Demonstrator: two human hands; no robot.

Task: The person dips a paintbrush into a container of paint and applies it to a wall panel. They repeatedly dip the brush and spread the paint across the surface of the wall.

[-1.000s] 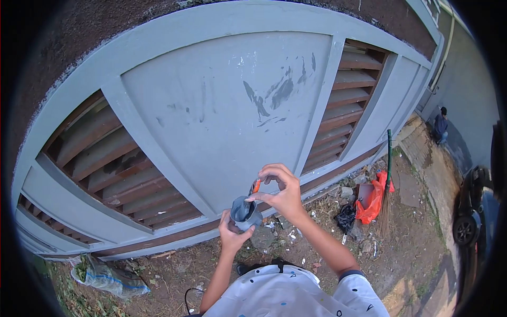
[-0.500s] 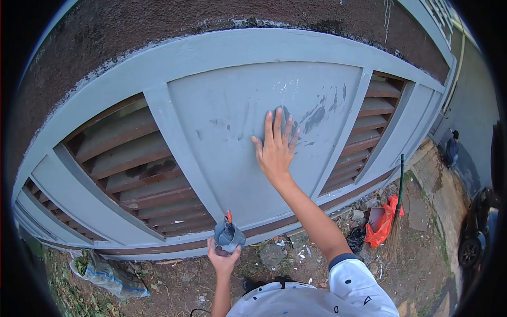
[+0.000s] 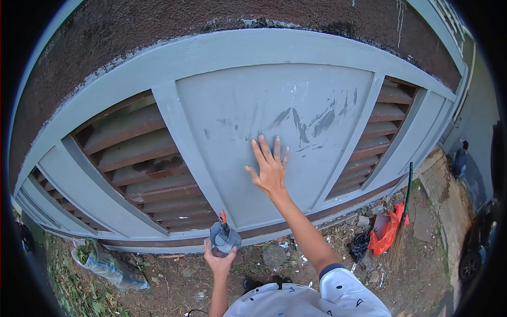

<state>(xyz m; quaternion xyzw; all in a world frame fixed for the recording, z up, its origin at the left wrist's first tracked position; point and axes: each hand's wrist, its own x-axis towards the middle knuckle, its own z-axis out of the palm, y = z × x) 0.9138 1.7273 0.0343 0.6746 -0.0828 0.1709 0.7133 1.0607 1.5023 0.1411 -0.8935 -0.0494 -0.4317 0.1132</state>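
My right hand [image 3: 270, 168] lies with spread fingers against the grey panel [image 3: 222, 105], and its fingertips look smudged. Dark wet-looking smears [image 3: 311, 124] mark the panel above and to the right of that hand, with small white marks near the top. Low at the panel's bottom left, my left hand [image 3: 219, 260] is wrapped round a grey cup [image 3: 225, 238]. A tool with a red-orange tip [image 3: 223, 216] stands up out of the cup.
Brown louvres [image 3: 142, 158] flank the panel. On the ground lie a stuffed sack [image 3: 113, 267], a black bag [image 3: 359, 246] and a red bag [image 3: 388, 232] beside a green pole [image 3: 410, 185]. A person [image 3: 460, 158] and a dark car [image 3: 475, 248] are at far right.
My right hand has moved down and slightly left on the panel, uncovering more dark smears. The view has shifted a little. My left hand still holds the cup.
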